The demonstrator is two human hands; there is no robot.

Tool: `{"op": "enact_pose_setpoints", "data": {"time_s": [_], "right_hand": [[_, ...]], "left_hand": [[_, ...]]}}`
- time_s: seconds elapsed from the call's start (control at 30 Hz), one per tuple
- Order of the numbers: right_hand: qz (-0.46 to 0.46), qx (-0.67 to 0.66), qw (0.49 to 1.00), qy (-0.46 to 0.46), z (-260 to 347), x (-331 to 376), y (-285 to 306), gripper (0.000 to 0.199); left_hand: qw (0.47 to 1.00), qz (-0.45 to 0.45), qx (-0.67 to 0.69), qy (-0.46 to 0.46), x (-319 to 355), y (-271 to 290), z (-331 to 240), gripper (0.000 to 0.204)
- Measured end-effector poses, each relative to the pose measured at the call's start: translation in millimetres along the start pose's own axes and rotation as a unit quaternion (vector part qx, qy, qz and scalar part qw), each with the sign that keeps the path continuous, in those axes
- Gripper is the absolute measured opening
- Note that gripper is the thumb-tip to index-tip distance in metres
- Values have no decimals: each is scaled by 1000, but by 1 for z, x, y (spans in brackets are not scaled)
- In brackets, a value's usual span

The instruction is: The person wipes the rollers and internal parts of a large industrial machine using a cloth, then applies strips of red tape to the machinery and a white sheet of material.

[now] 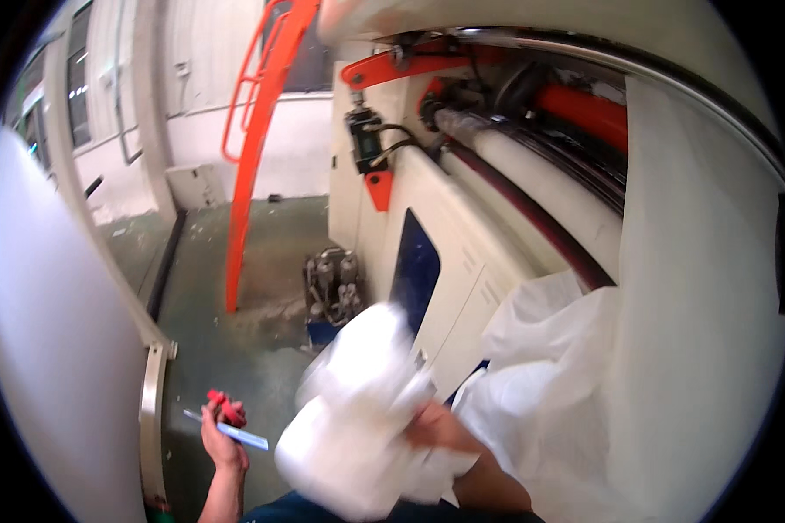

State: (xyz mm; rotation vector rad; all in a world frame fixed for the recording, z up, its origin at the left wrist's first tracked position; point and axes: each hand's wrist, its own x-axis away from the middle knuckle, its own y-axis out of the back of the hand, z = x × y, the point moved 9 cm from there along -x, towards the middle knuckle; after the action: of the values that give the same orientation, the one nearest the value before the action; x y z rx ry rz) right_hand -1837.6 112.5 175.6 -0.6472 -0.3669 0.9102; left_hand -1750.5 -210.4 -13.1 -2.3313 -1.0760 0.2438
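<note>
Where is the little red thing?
In the head view, the little red thing is low on the left, held in the left hand with a blue-and-white pen, above the green floor.

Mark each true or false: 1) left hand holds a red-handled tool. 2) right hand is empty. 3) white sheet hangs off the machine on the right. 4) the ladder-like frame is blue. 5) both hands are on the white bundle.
1) True: the left hand holds a red-handled tool with a pale blade.
2) False: the right hand grips a blurred white bundle.
3) True: the white sheet drapes from the machine.
4) False: the ladder-like frame is orange-red.
5) False: only the right hand touches it; the left hand is apart, over the floor.
</note>
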Motion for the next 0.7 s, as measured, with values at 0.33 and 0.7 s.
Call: {"op": "enact_pose_setpoints", "data": {"time_s": [0.33, 0.7], "right_hand": [[70, 104, 992, 33, 120, -61, 10, 56], [-413, 252, 859, 170, 257, -68, 165, 84]], "left_hand": [[968, 154, 2, 200, -127, -248, 163, 46], [868, 487, 97, -20, -278, -576, 139, 62]]}}
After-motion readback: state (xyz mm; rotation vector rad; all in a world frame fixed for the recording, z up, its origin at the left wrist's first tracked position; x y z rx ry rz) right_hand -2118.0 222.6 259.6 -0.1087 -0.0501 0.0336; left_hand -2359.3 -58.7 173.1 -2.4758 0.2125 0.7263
